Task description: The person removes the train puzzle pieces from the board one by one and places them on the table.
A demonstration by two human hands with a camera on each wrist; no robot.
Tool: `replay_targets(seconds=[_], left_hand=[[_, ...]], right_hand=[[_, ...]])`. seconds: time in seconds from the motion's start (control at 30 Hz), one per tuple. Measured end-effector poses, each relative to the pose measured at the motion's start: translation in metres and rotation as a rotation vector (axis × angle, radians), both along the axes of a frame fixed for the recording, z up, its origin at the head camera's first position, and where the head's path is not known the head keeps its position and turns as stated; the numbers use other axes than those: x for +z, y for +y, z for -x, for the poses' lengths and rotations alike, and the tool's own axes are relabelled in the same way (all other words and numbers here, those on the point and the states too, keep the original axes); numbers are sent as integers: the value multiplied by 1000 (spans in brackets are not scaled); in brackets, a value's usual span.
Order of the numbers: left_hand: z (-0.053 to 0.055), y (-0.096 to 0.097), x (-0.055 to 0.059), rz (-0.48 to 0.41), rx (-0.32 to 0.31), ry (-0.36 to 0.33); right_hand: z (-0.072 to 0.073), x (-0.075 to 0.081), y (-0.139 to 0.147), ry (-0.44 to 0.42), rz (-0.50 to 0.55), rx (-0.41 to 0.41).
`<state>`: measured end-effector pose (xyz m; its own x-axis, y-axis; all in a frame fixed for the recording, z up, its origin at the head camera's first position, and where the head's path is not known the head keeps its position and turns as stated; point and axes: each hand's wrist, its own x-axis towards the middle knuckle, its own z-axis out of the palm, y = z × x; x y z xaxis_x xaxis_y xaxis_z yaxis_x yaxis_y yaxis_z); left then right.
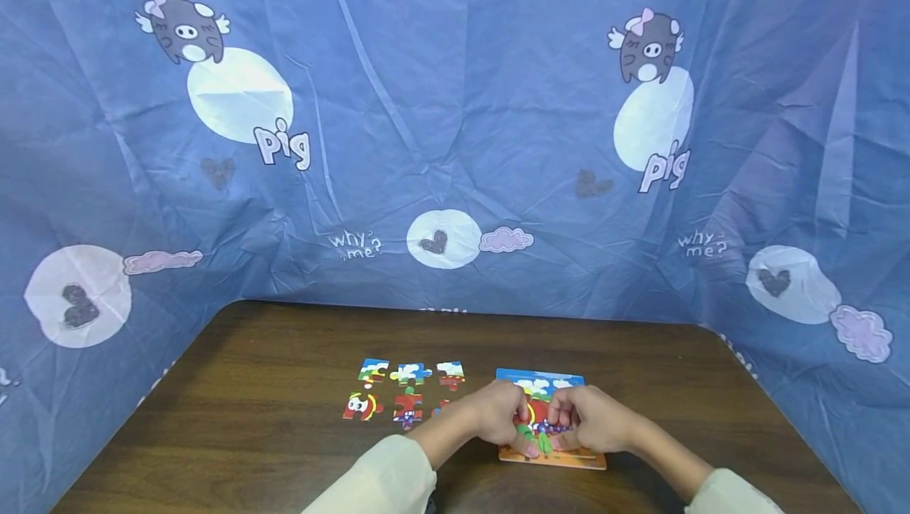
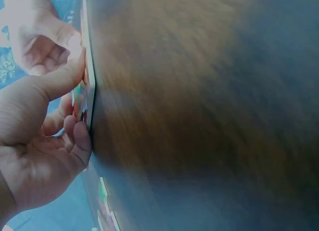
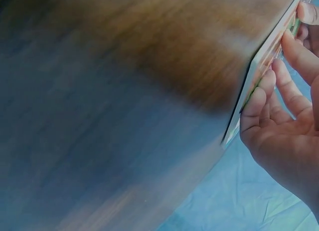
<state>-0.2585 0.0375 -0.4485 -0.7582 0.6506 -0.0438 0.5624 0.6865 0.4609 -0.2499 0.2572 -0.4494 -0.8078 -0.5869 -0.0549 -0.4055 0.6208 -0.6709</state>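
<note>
A picture puzzle board [image 1: 553,460], with blue sky at its top and an orange lower border, lies right of centre on the table. Above its middle my left hand [image 1: 500,413] and right hand [image 1: 596,418] meet, thumbs close together and fingers curled. Between thumb and fingers, the left hand grips a colourful puzzle piece [image 2: 79,94] at the board. The right hand does likewise from the other side, and a green patch [image 1: 544,441] shows between the thumbs. The fingers hide much of the picture, including where one piece ends.
Left of the board lie several loose puzzle pieces in two rows, among them a cloud piece [image 1: 411,373] and a white-eyed face piece [image 1: 361,406]. My left forearm partly covers another piece [image 1: 442,405]. A blue printed cloth [image 1: 455,103] hangs behind the brown table [image 1: 235,419].
</note>
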Motion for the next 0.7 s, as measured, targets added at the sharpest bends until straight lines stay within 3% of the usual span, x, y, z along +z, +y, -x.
replay_targets(seconds=[0.2, 0.47, 0.7], left_hand=[[-3, -2, 0, -67, 52, -26], [-1, -10, -1, -146, -4, -38], [0, -19, 3, -210, 25, -84]], right_hand=[[1, 2, 0, 2, 10, 9], [1, -1, 1, -5, 0, -2], [1, -1, 0, -18, 3, -3]])
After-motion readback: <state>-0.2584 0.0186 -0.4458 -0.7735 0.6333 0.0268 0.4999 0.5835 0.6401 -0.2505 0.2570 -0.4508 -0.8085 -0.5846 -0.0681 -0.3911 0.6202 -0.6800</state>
